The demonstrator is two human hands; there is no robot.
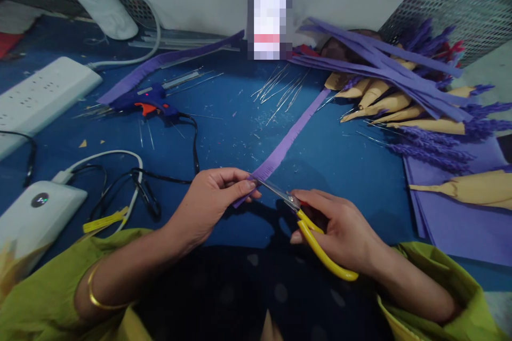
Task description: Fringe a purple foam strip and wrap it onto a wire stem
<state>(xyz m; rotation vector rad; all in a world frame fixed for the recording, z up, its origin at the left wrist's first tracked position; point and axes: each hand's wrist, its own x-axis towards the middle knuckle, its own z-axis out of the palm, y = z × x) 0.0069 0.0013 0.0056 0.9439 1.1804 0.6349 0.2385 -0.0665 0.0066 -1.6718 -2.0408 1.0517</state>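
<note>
My left hand (222, 192) pinches a purple paper strip (284, 144) near its lower end. Fine cuts fringe one edge of the strip, which stretches away to the upper right across the table. My right hand (340, 224) is closed around the yellow handles of a pair of scissors (326, 250). The scissor blades point left and meet the strip's edge right beside my left fingertips. Whether the blades are fully closed is hard to make out.
A blue glue gun (144, 101) with its black cord lies left, near a power strip (44, 96) and white power bank (40, 213). Thin wires (280, 88) lie at centre back. Paper-wrapped purple flowers (384, 104), more strips (400, 80) and purple sheets (452, 229) occupy the right.
</note>
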